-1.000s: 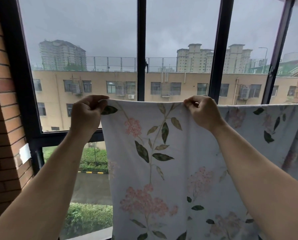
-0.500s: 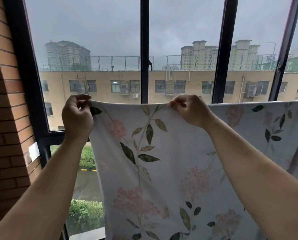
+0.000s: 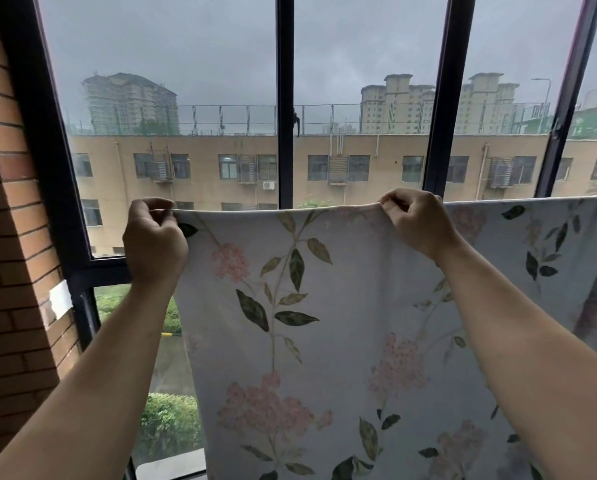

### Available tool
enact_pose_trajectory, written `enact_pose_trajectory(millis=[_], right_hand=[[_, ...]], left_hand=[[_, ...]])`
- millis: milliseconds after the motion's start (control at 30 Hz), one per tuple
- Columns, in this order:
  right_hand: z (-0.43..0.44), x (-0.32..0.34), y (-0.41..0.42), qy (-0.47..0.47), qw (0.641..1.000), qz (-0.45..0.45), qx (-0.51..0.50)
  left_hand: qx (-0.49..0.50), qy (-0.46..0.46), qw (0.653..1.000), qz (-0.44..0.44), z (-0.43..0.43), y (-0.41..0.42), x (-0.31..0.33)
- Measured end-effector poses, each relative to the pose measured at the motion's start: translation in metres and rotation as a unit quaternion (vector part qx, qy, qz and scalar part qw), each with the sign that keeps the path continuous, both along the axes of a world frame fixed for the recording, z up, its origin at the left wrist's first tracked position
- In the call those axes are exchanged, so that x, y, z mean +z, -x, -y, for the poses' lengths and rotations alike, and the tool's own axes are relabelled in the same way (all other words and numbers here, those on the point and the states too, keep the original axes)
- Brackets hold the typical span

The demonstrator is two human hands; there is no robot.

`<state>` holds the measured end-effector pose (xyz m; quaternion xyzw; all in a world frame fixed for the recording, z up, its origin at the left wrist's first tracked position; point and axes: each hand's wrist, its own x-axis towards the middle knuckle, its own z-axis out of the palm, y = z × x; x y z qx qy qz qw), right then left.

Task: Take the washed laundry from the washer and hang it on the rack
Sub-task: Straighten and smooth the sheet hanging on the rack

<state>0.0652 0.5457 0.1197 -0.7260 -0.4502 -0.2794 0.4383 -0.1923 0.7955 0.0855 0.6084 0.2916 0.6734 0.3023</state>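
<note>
A large pale floral sheet [image 3: 342,306] with pink blossoms and green leaves hangs spread in front of the window, its top edge running level and off the right side. My left hand [image 3: 153,240] pinches its upper left corner. My right hand [image 3: 416,221] pinches the top edge near the middle. The rack or line under that edge is hidden by the fabric. The washer is out of view.
A black-framed window [image 3: 285,98] fills the wall just behind the sheet. A brick wall [image 3: 9,271] closes off the left side. Through the glass I see a beige building and green hedges below.
Both hands slid left along the line with the sheet's top edge, then shifted back right. The right hand moved farther from the left one, and the edge between them now lies straighter.
</note>
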Motion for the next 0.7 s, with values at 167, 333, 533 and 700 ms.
enact_pose_trajectory(millis=[167, 333, 533, 700], right_hand=[[0.001, 0.000, 0.002, -0.020, 0.999, -0.008, 0.034], [-0.003, 0.005, 0.001, -0.019, 1.000, 0.000, 0.015], [-0.007, 0.012, 0.004, -0.027, 0.999, 0.016, 0.020], [-0.013, 0.007, 0.006, -0.025, 0.999, 0.001, 0.039]], left_hand=[[0.033, 0.011, 0.999, 0.013, -0.004, -0.002, 0.000], [0.042, -0.014, 0.999, 0.030, -0.005, -0.001, 0.000], [0.041, -0.029, 0.995, 0.086, -0.004, 0.004, 0.007], [0.055, -0.014, 0.991, 0.121, -0.005, 0.006, 0.009]])
